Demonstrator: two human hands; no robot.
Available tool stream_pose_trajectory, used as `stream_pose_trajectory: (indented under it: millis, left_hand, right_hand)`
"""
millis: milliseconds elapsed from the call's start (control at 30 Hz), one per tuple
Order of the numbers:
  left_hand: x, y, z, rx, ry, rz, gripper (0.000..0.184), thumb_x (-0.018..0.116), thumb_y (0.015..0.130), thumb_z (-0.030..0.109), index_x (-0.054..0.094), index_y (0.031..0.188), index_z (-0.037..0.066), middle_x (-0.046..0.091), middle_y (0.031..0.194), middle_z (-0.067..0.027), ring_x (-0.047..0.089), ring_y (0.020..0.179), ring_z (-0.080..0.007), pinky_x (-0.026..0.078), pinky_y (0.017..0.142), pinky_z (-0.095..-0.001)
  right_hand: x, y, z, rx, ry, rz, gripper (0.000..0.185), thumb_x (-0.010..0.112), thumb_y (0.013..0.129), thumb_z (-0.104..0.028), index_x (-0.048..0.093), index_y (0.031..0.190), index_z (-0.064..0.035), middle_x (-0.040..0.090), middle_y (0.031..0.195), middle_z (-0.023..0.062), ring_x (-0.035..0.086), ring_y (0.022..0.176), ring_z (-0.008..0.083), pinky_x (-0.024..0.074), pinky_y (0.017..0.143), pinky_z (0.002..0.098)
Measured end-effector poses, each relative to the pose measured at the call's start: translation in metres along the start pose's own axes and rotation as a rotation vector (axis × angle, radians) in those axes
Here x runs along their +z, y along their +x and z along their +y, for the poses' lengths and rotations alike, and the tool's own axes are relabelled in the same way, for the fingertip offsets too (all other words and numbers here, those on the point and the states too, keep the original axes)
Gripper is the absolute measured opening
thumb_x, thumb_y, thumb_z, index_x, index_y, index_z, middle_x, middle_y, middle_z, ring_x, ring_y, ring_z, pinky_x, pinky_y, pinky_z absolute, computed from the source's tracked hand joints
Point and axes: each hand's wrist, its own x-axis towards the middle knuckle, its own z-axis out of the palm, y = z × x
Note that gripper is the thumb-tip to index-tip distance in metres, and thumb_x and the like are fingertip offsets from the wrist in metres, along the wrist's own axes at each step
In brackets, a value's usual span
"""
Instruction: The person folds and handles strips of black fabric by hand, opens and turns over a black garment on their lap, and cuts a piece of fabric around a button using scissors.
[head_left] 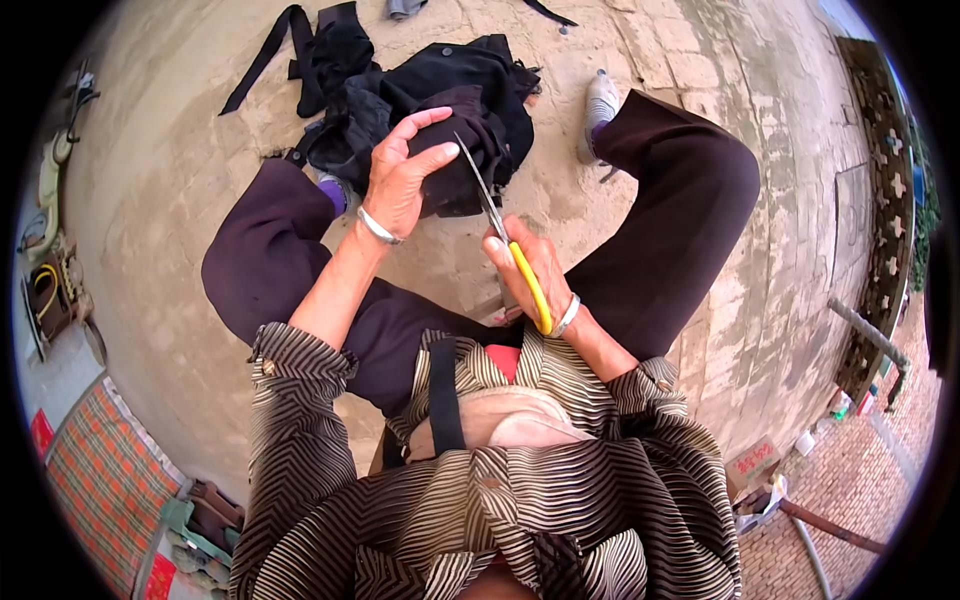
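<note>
My left hand point(396, 185) holds a piece of dark cloth point(470, 112), with the thumb on its near side and the index finger reaching along its top edge. In my right hand point(546, 268) is a pair of scissors point(530, 283) with yellow handles. Their blades look nearly closed and point up and away, the tip beside my left thumb and in front of the cloth. Beyond my hands, a pile of black garments point(430, 72) lies on the ground, with a button visible on one of them.
My bent legs in dark trousers point(690, 180) frame the work on both sides, with a grey shoe point(601, 105) at the right. Pale, cracked paving point(690, 60) surrounds me. A plaid cloth point(108, 480) lies at lower left, and a cardboard box point(752, 466) stands at lower right.
</note>
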Motion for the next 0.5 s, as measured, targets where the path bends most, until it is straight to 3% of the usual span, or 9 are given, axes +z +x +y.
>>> stream_pose_trajectory:
  millis: [167,267,333,400,467,500]
  left_hand:
    - [0.003,-0.001,-0.008,0.132,0.152,0.021,0.062,0.069,0.076,-0.009,0.051,0.133,0.004,0.057,0.117,-0.0031,0.058,0.103,-0.0094,0.049,0.091,-0.0231]
    - [-0.001,0.0,-0.012,0.217,0.281,0.059,0.066,0.069,0.075,-0.009,0.047,0.136,0.005,0.056,0.12,-0.0033,0.057,0.104,-0.0096,0.049,0.092,-0.0231]
    - [0.001,-0.002,-0.012,0.248,0.319,0.067,0.067,0.068,0.075,-0.009,0.046,0.137,0.005,0.055,0.12,-0.0035,0.056,0.105,-0.0096,0.048,0.092,-0.0232]
    - [0.004,-0.004,-0.013,0.279,0.36,0.072,0.069,0.068,0.075,-0.009,0.045,0.138,0.006,0.055,0.121,-0.0036,0.056,0.106,-0.0097,0.048,0.092,-0.0234]
    - [0.006,-0.006,-0.013,0.228,0.256,0.074,0.072,0.072,0.071,-0.001,0.045,0.137,0.003,0.048,0.137,-0.008,0.043,0.126,-0.0156,0.03,0.11,-0.0273]
    - [0.007,-0.006,-0.013,0.229,0.256,0.073,0.072,0.072,0.071,-0.001,0.045,0.137,0.003,0.048,0.137,-0.008,0.043,0.126,-0.0156,0.03,0.11,-0.0273]
  right_hand:
    - [-0.004,0.0,0.002,0.019,-0.003,-0.02,0.031,0.056,0.096,-0.031,0.051,0.093,-0.0008,0.055,0.063,0.0181,0.059,0.06,0.0341,0.0452,0.059,0.04]
    - [-0.006,-0.001,0.0,0.108,0.159,-0.105,0.035,0.057,0.095,-0.036,0.053,0.101,-0.0013,0.057,0.068,0.0125,0.057,0.059,0.0266,0.0444,0.059,0.0365]
    - [-0.004,-0.001,-0.002,0.154,0.451,-0.191,0.033,0.051,0.098,-0.032,0.05,0.118,-0.0048,0.039,0.069,-0.0049,0.035,0.057,0.0044,0.0325,0.053,0.0205]
    - [0.002,0.001,0.007,0.108,0.485,-0.198,0.036,0.052,0.098,-0.033,0.048,0.121,-0.0055,0.038,0.07,-0.0046,0.034,0.056,0.0047,0.0321,0.052,0.021]
    - [0.002,0.003,0.007,0.063,0.519,-0.203,0.04,0.052,0.098,-0.034,0.046,0.125,-0.0062,0.038,0.072,-0.0043,0.033,0.055,0.0049,0.0316,0.051,0.0215]
    - [-0.001,0.003,0.002,0.055,0.446,-0.201,0.04,0.052,0.098,-0.035,0.045,0.126,-0.0067,0.038,0.072,-0.0044,0.033,0.055,0.0051,0.0317,0.05,0.0218]
